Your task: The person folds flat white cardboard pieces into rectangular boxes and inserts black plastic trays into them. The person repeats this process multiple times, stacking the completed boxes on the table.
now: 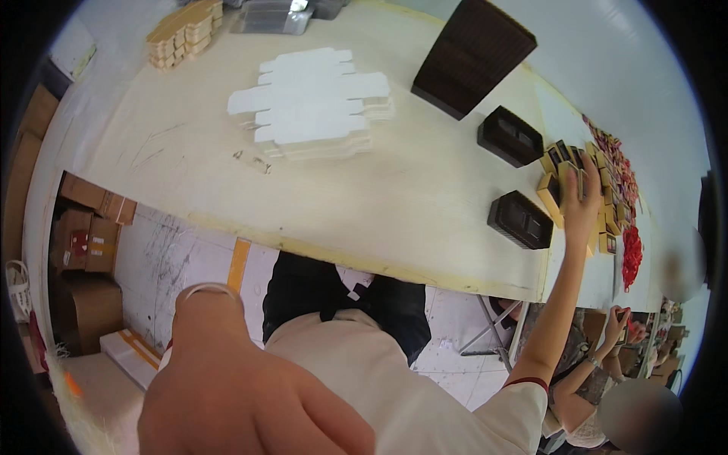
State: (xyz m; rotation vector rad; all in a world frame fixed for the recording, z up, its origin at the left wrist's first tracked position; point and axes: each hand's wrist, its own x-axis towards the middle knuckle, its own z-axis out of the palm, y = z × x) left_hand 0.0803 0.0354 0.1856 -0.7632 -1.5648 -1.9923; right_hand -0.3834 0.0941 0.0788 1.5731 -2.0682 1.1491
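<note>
My right hand (582,203) reaches to the far right of the table, its fingers closed round a small yellow box (570,176) with a dark face. It is among a pile of similar yellow boxes (604,216); the fingers partly cover the held one. Just left of that pile are two dark brown plastic trays (511,136) with hollow insides. My left hand (250,387) is raised very close to the camera at lower left, back of the hand showing and a bangle (211,288) at its wrist. Its fingertips run out of the picture.
Flat white box blanks (311,95) lie stacked mid-table. A tall stack of brown trays (476,57) stands at the back. Yellow blanks (184,32) lie far left. Red strings (631,258) and wrapped pieces line the right. A co-worker's hand (618,326) works beyond; cartons (87,235) stand left.
</note>
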